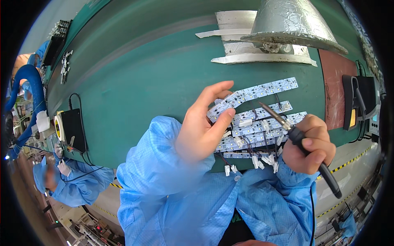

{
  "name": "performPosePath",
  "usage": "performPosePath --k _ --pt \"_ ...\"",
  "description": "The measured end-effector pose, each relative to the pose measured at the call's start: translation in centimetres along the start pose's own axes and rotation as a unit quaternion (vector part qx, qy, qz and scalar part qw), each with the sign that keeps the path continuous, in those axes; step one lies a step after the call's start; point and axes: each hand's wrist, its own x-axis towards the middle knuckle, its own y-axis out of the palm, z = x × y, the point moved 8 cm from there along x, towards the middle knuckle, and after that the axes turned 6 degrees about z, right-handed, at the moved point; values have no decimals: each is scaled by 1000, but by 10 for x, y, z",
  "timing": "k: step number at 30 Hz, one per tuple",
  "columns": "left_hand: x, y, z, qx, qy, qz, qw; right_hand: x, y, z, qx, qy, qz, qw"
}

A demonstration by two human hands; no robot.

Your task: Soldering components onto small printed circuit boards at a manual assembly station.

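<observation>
My left hand [205, 123] pinches the left end of a long white LED circuit board strip [262, 91], which tilts up toward the right. In my right hand [312, 147] is a soldering iron [283, 121] with a black handle. Its metal tip points up and left, just below the held strip; whether they touch I cannot tell. Below the held strip lie several more LED strips [266, 126], side by side on the green bench mat. Short dark wires with white connectors [256, 160] hang from them toward the mat's near edge.
A foil-covered fume hood [295, 20] overhangs the far right. Beyond a reddish-brown mat [338, 86], a soldering iron holder [351, 102] stands at the right edge. A black device [74, 130] with a cable sits at left. Further left are a blue hose [37, 94] and a co-worker [78, 180] in blue.
</observation>
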Motion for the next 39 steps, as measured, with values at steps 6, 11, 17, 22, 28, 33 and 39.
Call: performPosePath --k 6,11,17,22,28,33,39 --pt "10 -40 -14 104 57 -66 991 3 -26 -18 73 62 -105 990" --pt "-2 -127 -34 199 30 -194 960 5 -45 -34 89 94 -152 980" --pt "-55 -177 -48 652 60 -238 717 21 -69 -26 86 131 -177 972" --pt "-15 -49 -58 445 110 -56 887 43 -76 -37 53 115 -136 983" --pt "20 16 -30 469 154 26 869 64 -32 -19 7 70 -39 997" --pt "23 7 -22 411 190 21 891 39 -4 -13 46 -54 45 996" --pt "17 4 -22 387 230 -32 893 29 17 -7 -24 -55 117 991"
